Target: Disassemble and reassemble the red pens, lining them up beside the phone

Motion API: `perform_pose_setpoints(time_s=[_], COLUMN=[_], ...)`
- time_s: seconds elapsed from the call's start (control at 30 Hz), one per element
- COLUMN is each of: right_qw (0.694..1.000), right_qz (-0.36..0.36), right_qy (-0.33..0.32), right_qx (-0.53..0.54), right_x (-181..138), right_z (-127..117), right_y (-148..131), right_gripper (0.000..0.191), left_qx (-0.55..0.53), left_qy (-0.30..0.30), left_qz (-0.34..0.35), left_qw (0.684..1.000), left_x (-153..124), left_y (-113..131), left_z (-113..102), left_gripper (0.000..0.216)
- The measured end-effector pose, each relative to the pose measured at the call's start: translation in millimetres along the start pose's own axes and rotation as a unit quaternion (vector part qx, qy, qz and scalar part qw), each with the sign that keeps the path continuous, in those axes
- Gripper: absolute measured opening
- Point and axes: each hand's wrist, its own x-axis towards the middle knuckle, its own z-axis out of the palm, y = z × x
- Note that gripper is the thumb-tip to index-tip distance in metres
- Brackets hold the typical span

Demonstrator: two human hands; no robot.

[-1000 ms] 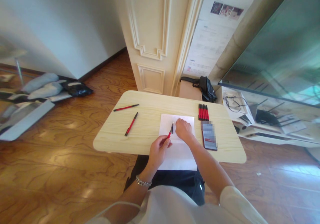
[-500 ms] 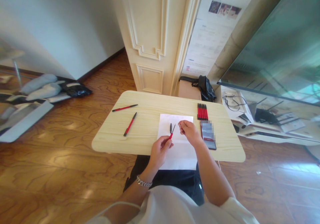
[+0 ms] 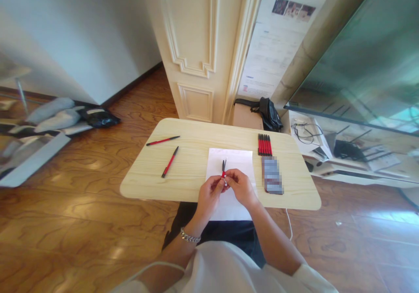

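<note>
Over the white paper (image 3: 235, 208), my two hands meet fingertip to fingertip. My left hand (image 3: 208, 194) is closed around the red barrel of a pen (image 3: 223, 174), and its thin refill (image 3: 225, 163) sticks up from the far end. My right hand (image 3: 241, 187) is pinched closed against the same pen. A small whitish thing shows between the fingertips; I cannot make out what it is. Just beyond the barrel, a black pen part (image 3: 223, 165) lies on the paper, partly overlapped by the refill.
Two red-and-black pens, an upper one (image 3: 163, 140) and a lower one (image 3: 170, 162), lie apart on the left of the wooden table (image 3: 190, 131). Several matching pens (image 3: 265, 145) lie side by side at right, above a blurred phone-like object (image 3: 273, 175). A white cable (image 3: 289, 225) hangs off the front edge.
My right hand has moved left and toward me, from beside the refill's tip to the barrel in my left hand. The pen now points more upright.
</note>
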Motion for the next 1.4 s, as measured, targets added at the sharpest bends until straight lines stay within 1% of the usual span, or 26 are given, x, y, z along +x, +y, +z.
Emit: perform_pose_setpoints(time_s=[0.1,0.2,0.27,0.3,0.37,0.47,0.53,0.6,0.7,0.9,1.17,1.4], right_qw=[0.999,0.998,0.997,0.998,0.999,0.995,0.99,0.99,0.99,0.991,0.99,0.992], right_qz=[-0.001,0.008,0.01,0.006,-0.006,-0.019,-0.023,-0.023,-0.021,-0.008,-0.007,-0.013], right_qy=[0.002,-0.036,-0.044,-0.034,0.014,0.089,0.109,0.103,0.089,0.087,0.088,0.079], right_qx=[-0.035,-0.051,-0.058,-0.058,-0.033,0.051,0.086,0.097,0.104,0.105,0.109,0.095], right_x=[-3.9,-4.0,-0.4,2.6,10.2,22.0,27.6,30.5,31.0,29.0,28.3,28.4], right_z=[-1.0,-6.1,-11.6,-14.6,-20.5,-26.4,-27.3,-26.3,-23.8,-22.9,-25.1,-24.8], right_y=[-1.7,-3.0,-4.9,-6.7,-13.1,-28.1,-38.6,-45.9,-49.2,-45.1,-44.0,-41.7], right_gripper=[0.016,0.017,0.019,0.021,0.024,0.027,0.029,0.03,0.029,0.029,0.027,0.026], left_qx=[0.002,0.011,0.015,0.016,0.021,0.036,0.043,0.047,0.055,0.067,0.074,0.084], left_qy=[0.007,0.011,0.014,0.015,0.018,0.01,0.003,0.001,0.0,0.0,0.003,-0.015], left_qz=[0.002,0.0,-0.002,-0.003,-0.005,-0.002,0.0,0.003,0.006,0.007,0.006,0.015], left_qw=[1.0,1.0,1.0,1.0,1.0,0.999,0.999,0.999,0.998,0.998,0.997,0.996], left_x=[-0.1,-0.1,-0.4,-0.7,-1.7,-3.8,-5.1,-5.8,-6.1,-6.0,-4.7,-4.7], left_y=[-0.4,0.2,0.2,0.0,-0.8,-1.8,-1.7,-1.1,-0.1,-0.4,-6.1,-4.9], left_z=[1.0,0.7,0.4,0.4,0.8,2.5,3.7,4.3,3.8,3.5,3.0,1.5], left_gripper=[0.033,0.033,0.033,0.033,0.033,0.034,0.035,0.035,0.035,0.033,0.032,0.029])
